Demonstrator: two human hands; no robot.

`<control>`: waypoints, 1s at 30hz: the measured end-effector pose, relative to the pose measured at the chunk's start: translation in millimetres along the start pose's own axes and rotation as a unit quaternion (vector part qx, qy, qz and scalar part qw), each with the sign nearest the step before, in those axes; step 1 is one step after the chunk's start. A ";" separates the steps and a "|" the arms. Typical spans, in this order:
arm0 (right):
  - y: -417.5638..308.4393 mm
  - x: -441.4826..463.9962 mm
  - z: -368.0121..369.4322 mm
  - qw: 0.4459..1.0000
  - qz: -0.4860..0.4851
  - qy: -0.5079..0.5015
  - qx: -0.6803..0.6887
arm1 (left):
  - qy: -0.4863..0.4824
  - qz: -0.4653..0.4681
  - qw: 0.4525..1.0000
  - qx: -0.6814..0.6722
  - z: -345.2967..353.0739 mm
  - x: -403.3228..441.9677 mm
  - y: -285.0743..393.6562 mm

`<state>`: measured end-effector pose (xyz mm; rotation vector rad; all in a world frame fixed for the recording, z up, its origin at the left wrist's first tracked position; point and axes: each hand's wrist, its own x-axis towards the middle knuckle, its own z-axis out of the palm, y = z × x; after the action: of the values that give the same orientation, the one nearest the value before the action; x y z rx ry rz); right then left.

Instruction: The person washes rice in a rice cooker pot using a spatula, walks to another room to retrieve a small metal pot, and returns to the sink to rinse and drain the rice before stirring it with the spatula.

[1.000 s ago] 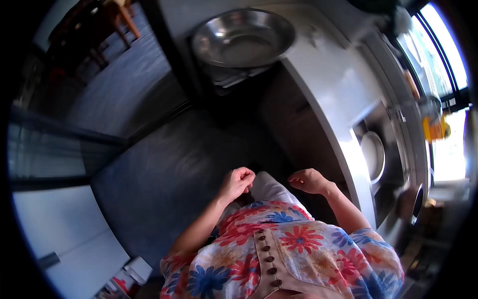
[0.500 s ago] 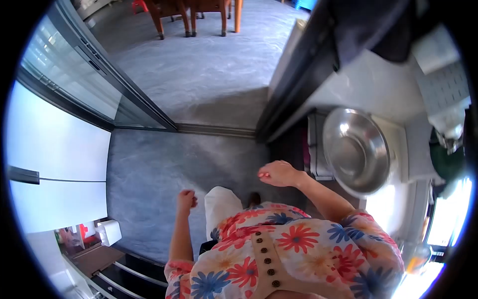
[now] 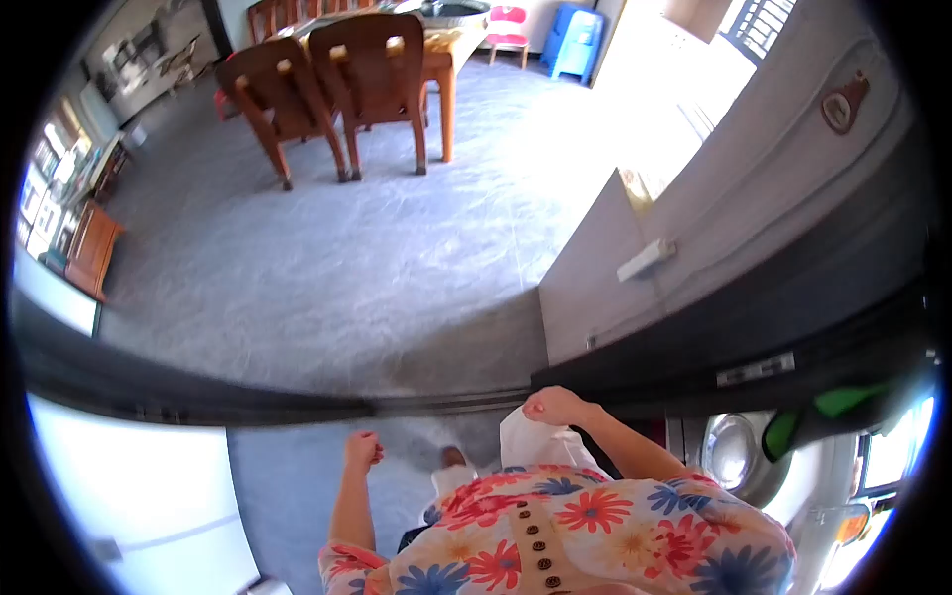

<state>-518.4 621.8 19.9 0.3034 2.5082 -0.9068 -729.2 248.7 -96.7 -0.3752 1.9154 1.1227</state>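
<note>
My left hand point(image 3: 365, 449) hangs low on the left of my body, its fingers curled into a loose fist with nothing showing in it. My right hand point(image 3: 557, 407) is held in front of my right thigh, also closed, and I see nothing in it. Below it is the white trouser leg point(image 3: 540, 441), bent forward. Neither hand touches an object. Just ahead of both hands runs the dark door track point(image 3: 446, 402) across the floor. A floral shirt point(image 3: 595, 511) covers my body, and one brown shoe point(image 3: 452, 457) shows.
Beyond the sill, brown wooden chairs point(image 3: 369, 69) stand by a table point(image 3: 458, 45). Blue plastic stools point(image 3: 575, 42) and a red chair point(image 3: 508, 35) are farther back. A dark door frame point(image 3: 684, 357) rises at right, with a metal basin point(image 3: 732, 451) behind it. White cabinet doors point(image 3: 139, 496) flank my left.
I have moved forward to the doorway; the sill, chairs and table are nearer. The basin has slipped back to the lower right. Both hands stay closed.
</note>
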 end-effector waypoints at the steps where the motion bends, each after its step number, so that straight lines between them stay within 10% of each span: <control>1: 6.0 13.1 -14.0 1.000 0.025 -0.005 -0.003 | -0.016 0.024 1.000 -0.005 15.6 20.0 41.2; 10: 118.8 211.1 -137.6 0.999 0.027 0.026 0.030 | -0.079 0.184 0.961 0.188 133.7 141.4 317.4; 23: 205.7 416.4 -436.5 0.975 0.069 0.108 0.180 | 0.079 -0.169 0.948 0.259 27.8 304.0 410.7; 30: 381.5 463.5 -497.0 0.986 0.119 0.087 0.079 | 0.009 -0.092 0.890 0.446 96.7 462.0 631.0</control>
<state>-958.8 1257.6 -76.0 0.7446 2.4880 -1.0186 -1338.5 747.1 -132.0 -0.0407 2.1283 0.0408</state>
